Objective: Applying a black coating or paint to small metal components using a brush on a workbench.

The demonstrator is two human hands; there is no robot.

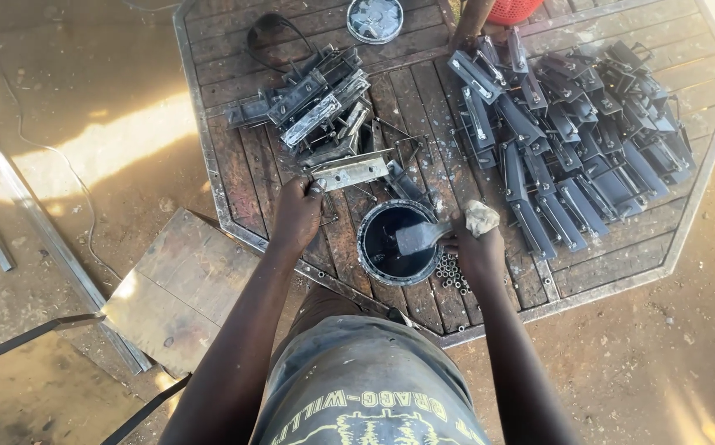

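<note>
My left hand (295,216) grips the near end of a bare metal bracket (351,170) lying flat on the wooden table (604,272). My right hand (479,247) holds a paintbrush (420,236) with a rag bunched around its handle. The bristles dip into a round can of black paint (396,242) between my two hands. Unpainted grey brackets (318,100) are heaped behind my left hand. A large pile of black-painted brackets (576,136) covers the right side of the table.
Small nuts (450,272) lie beside the can. A round tin lid (375,18) sits at the far edge, where another person's arm (473,18) and a red basket (512,10) show. A metal sheet (180,288) and steel bars (11,189) lie on the dirt at left.
</note>
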